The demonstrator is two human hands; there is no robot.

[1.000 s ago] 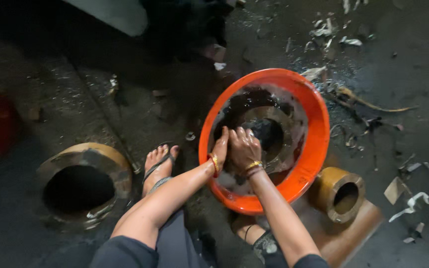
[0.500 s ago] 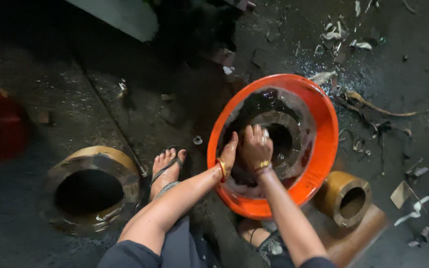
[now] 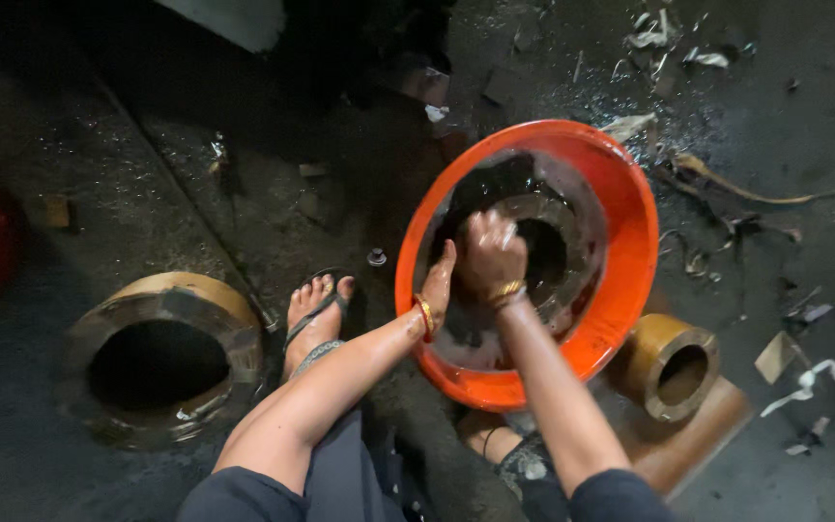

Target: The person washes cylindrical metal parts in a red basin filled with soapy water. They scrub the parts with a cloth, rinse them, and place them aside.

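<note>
**Hands deep in the orange basin, scrubbing a metal ring**

A large metal ring (image 3: 543, 253) with a dark bore lies in the orange basin (image 3: 630, 232), sitting in dark, soapy-looking liquid. The right hand (image 3: 493, 253) presses down on the ring's near edge with its fingers curled shut, perhaps around a small scrubbing pad, though what it clutches is too blurred to tell. The left hand (image 3: 439, 286) lies flat and open just beside it, against the basin's inner wall, gripping nothing.

Compared with half a second ago, the right hand has closed from spread fingers into a fist and pushed a little further onto the ring, while the left has stayed at the wall. This suggests the rubbing of the ring is in mid-stroke, with the left hand steadying the basin.

Outward from the hands: the person's sandalled foot (image 3: 316, 307) rests on the dark floor to the left, with a big brass-coloured ring (image 3: 161, 353) lying flat beyond it. To the right of the right forearm, behind the basin, a smaller brass bush (image 3: 669, 362) stands on a brown board (image 3: 693, 440). Scraps and shavings (image 3: 727, 222) litter the floor beyond the basin.
</note>
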